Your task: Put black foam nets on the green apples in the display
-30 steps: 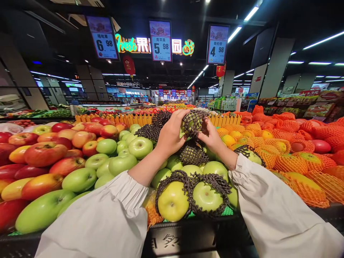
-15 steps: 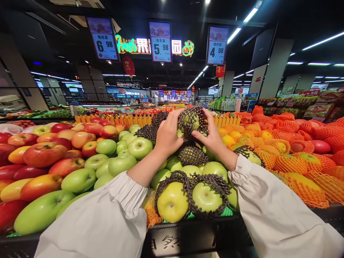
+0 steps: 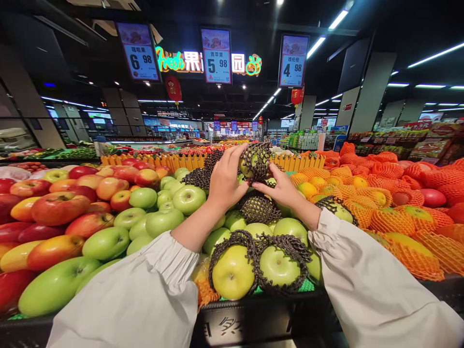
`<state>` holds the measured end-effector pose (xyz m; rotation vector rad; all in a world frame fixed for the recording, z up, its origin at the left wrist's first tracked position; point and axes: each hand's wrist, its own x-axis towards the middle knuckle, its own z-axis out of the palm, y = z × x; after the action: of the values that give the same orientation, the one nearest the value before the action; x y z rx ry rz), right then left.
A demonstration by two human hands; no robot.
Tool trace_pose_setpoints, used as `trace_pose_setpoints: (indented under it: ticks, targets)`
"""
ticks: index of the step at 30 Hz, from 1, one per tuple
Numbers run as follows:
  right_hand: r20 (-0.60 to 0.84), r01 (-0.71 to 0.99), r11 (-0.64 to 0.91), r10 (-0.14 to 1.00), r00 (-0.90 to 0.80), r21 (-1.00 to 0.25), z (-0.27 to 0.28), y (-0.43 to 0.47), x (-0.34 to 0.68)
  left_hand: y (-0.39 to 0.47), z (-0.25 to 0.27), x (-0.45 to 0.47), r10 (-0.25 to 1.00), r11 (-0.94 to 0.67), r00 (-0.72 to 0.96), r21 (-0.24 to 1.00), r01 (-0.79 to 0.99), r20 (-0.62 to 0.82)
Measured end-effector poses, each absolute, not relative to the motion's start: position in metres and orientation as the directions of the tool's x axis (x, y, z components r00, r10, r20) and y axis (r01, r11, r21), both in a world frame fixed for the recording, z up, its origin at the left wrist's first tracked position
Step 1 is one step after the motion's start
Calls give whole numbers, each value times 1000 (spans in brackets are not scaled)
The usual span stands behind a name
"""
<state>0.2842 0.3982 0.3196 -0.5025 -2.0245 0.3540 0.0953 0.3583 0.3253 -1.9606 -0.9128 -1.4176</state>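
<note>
A green apple in a black foam net (image 3: 255,160) is held up above the pile of green apples. My left hand (image 3: 225,182) wraps the apple's left side, its fingertips partly hidden behind the net. On the lower right of the same apple, my right hand (image 3: 284,189) presses with its fingers and thumb curled in. Directly below lies another netted apple (image 3: 255,208). Nearer to me are two apples with black nets pulled partly back, a yellow-green one (image 3: 232,273) and a green one (image 3: 279,266).
Red apples (image 3: 60,208) fill the left of the stand; bare green apples (image 3: 165,222) lie beside them. Orange-netted fruit (image 3: 389,222) is heaped on the right. A low yellow fence (image 3: 181,160) runs behind, and a black ledge (image 3: 261,304) edges the front.
My right hand has slid down and left around the netted apple, its fingers leaving the top right side. The apple has shifted slightly; my left hand stays almost in place.
</note>
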Motion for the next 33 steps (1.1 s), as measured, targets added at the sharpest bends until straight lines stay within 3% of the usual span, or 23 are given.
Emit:
trace_pose_setpoints:
  ticks: [4, 11, 19, 25, 33]
  targets:
    - [757, 154, 873, 480, -444, -463, 319, 399, 284, 361, 324, 95, 176, -638, 199, -43, 769, 964]
    - [784, 199, 869, 494, -375, -453, 314, 413, 288, 367, 323, 94, 247, -660, 83, 105, 744, 966]
    - [884, 188, 910, 406, -231, -369, 318, 414, 287, 359, 327, 94, 258, -777, 255, 43, 628, 932]
    - [811, 49, 826, 562, -163, -562, 311, 420, 283, 365, 327, 92, 283, -810, 332, 39, 586, 900]
    - [744, 3, 753, 651, -150, -659, 307, 425, 281, 363, 328, 93, 321, -810, 378, 44, 585, 868]
